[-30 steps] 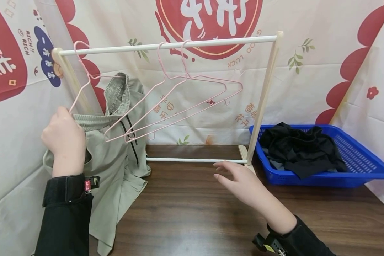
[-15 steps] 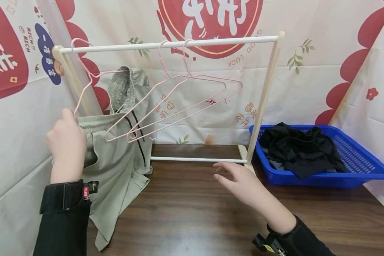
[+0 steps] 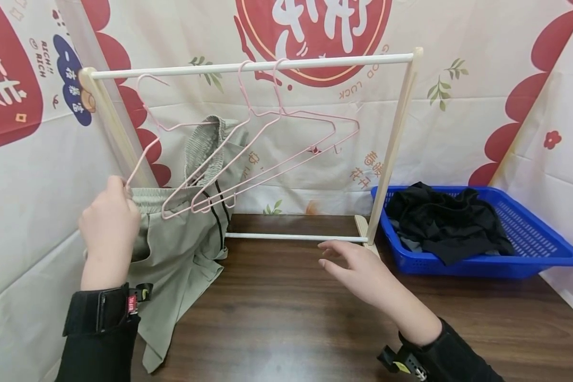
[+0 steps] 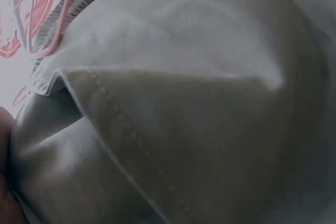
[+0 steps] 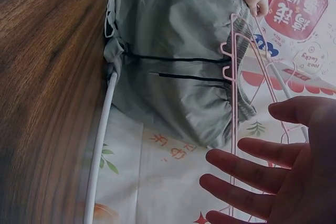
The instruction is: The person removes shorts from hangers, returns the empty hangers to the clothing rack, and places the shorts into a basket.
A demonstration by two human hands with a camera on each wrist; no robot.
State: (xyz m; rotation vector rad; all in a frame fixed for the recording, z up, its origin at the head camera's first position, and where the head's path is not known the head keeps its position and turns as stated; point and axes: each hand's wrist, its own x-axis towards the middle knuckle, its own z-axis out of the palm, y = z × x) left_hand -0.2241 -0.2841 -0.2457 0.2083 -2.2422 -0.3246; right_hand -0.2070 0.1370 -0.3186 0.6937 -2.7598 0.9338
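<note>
In the head view my left hand [image 3: 110,228] grips the left end of a pink clothes hanger [image 3: 154,114] at the waistband of grey-green drawstring pants [image 3: 172,246]. The pants hang from this hanger, black cords at the front. The hanger's hook shows just below the rail of the clothes rack [image 3: 210,69]. Fabric fills most of the left wrist view. My right hand [image 3: 358,273] hovers over the table by the lower bar, fingers loosely extended and holding nothing; its spread fingers [image 5: 236,163] show in the right wrist view.
Two bare pink hangers [image 3: 262,114] hang on the rail, overlapping the pants in view. A blue basket [image 3: 549,249] with dark clothes [image 3: 451,223] stands right of the rack on the brown wooden table [image 3: 277,318]. Printed cloth [image 3: 458,132] encloses the back and sides.
The held hanger's hook has come off the rail, moving right and down. My left hand and the pants have shifted right, the hand also lower. The right hand has stayed put.
</note>
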